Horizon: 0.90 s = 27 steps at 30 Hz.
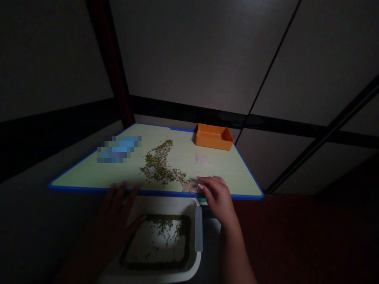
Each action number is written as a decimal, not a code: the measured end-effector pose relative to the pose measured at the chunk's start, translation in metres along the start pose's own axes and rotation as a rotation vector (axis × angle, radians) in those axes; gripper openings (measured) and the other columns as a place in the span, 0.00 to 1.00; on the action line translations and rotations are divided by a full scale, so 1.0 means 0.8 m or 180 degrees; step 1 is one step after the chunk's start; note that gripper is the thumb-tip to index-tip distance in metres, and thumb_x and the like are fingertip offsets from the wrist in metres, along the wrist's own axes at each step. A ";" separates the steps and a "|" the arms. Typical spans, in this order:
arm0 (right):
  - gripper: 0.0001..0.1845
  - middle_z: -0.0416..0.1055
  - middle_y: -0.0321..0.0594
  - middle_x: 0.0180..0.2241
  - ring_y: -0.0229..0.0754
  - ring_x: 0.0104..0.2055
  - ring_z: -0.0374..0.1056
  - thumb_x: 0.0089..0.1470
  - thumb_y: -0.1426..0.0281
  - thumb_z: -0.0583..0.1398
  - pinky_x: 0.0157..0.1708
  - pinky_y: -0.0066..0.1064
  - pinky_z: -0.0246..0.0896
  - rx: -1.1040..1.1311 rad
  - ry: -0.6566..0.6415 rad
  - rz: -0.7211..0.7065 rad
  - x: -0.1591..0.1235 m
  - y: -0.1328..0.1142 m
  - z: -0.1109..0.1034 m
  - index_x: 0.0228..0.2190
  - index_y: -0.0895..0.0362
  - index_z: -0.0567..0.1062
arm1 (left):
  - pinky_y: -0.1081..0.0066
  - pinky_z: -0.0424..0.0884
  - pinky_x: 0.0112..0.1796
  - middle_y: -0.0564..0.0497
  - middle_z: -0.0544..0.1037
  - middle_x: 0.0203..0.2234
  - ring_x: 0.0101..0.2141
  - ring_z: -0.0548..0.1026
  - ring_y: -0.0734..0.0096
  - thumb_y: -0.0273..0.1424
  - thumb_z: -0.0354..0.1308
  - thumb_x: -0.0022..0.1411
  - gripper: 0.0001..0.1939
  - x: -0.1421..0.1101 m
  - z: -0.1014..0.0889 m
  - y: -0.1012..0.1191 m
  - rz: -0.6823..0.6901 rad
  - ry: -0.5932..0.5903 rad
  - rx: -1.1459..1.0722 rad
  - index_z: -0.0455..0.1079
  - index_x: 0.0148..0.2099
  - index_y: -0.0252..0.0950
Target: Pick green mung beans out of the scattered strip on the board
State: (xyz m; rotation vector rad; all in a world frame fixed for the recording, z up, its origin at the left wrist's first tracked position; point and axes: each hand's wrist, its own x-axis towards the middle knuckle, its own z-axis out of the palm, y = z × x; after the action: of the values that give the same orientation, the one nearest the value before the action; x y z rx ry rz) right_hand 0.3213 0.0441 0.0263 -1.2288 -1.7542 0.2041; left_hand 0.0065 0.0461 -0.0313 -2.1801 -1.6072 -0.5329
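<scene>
The clear piece [189, 187] lies on the board [239, 179], at its near edge, touching the green grains [161, 163]. It seems light, thin and rather stiff; an edge should give good hold. The right hand [218, 196] bends fingers around its right end; whether they grip, I cannot tell. The left hand [117, 217], fingers spread, shows nothing held, its thumb over the tub [174, 205].
</scene>
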 end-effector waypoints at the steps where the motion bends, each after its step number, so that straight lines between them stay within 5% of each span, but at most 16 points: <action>1: 0.13 0.82 0.42 0.43 0.47 0.44 0.75 0.61 0.74 0.59 0.52 0.43 0.61 0.0005 0.0005 -0.0018 0.000 0.000 0.000 0.44 0.51 0.81 | 0.40 0.69 0.57 0.31 0.63 0.67 0.68 0.55 0.37 0.53 0.40 0.64 0.37 0.000 0.000 0.000 0.0020 0.0019 0.0014 0.60 0.67 0.36; 27: 0.13 0.82 0.40 0.44 0.46 0.45 0.75 0.62 0.73 0.59 0.54 0.45 0.60 0.0086 -0.0013 -0.0043 -0.001 -0.005 0.000 0.44 0.50 0.81 | 0.42 0.68 0.58 0.32 0.63 0.67 0.69 0.55 0.39 0.52 0.41 0.65 0.37 -0.004 -0.002 0.000 0.0024 0.0066 0.0004 0.58 0.68 0.37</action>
State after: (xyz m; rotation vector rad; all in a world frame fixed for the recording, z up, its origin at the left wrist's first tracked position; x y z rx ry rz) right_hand 0.3188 0.0416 0.0285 -1.1976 -1.7573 0.2218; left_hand 0.0058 0.0430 -0.0315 -2.1718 -1.5874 -0.5501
